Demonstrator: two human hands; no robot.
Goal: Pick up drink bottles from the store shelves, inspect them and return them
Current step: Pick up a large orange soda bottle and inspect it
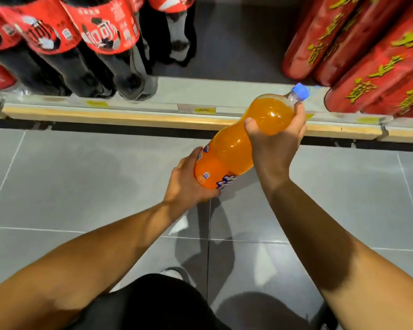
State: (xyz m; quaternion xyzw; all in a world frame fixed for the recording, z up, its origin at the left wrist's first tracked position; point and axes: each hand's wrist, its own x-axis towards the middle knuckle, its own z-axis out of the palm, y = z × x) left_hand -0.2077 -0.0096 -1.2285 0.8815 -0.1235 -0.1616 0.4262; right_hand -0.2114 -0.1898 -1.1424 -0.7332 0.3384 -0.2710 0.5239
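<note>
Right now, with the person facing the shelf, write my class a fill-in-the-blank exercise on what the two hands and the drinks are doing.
1. The orange soda bottle has a ____ cap.
2. The right hand grips the bottle's upper part, while the ____ hand holds its base.
3. The cola bottles on the shelf wear ____ labels.
4. The bottle is held with its cap pointing toward the ____.

Missing words: blue; left; red; shelf

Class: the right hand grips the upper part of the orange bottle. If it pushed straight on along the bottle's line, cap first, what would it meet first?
Probably the red packs on the shelf; depth is unclear.
</note>
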